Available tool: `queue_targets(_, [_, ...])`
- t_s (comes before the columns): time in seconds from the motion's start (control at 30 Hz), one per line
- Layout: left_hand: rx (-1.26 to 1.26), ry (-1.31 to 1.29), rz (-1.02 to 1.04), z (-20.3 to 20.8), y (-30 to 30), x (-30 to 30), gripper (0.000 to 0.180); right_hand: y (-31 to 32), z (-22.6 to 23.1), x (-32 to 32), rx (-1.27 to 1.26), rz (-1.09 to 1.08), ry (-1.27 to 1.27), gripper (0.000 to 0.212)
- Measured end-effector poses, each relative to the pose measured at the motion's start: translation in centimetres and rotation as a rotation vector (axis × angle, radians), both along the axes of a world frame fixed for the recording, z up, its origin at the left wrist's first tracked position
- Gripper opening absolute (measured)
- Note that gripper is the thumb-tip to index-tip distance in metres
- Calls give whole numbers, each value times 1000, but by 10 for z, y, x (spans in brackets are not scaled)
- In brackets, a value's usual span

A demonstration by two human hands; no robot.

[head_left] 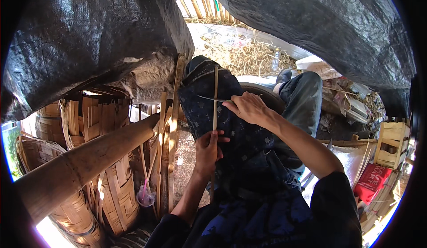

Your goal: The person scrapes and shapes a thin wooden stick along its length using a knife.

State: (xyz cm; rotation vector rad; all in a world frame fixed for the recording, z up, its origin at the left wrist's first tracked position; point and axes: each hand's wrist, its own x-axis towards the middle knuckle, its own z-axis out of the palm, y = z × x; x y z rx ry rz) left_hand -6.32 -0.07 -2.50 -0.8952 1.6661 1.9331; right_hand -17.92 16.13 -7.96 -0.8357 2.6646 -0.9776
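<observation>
A thin bamboo strip stands lengthwise over my lap, its far end pointing away from me. Closed around its lower part is my left hand, with a couple of fingers sticking out to the right. My right hand grips a knife, whose narrow blade points left and crosses the strip above my left hand; most of the handle is hidden in the fist. Beneath both hands, a dark blue patterned cloth covers my leg.
A thick bamboo pole slants in at left, beside tall woven bamboo baskets and a plastic cup with a pink straw. Black tarpaulin hangs overhead. Shavings lie ahead; a red bag and small wooden crate are at right.
</observation>
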Motion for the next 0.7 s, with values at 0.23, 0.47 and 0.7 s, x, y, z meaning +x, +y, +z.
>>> queue_targets(0.23, [-6, -8, 62, -2, 2, 4, 29, -8, 0, 3, 119, -26, -113, 43])
queue_targets(0.47, [-29, -53, 8, 12, 7, 29, 28, 1, -22, -17, 100, -125, 31, 37])
queue_targets(0.7, [-1, -54, 97, 7, -2, 3, 28, -2, 22, -4, -144, -83, -157, 30])
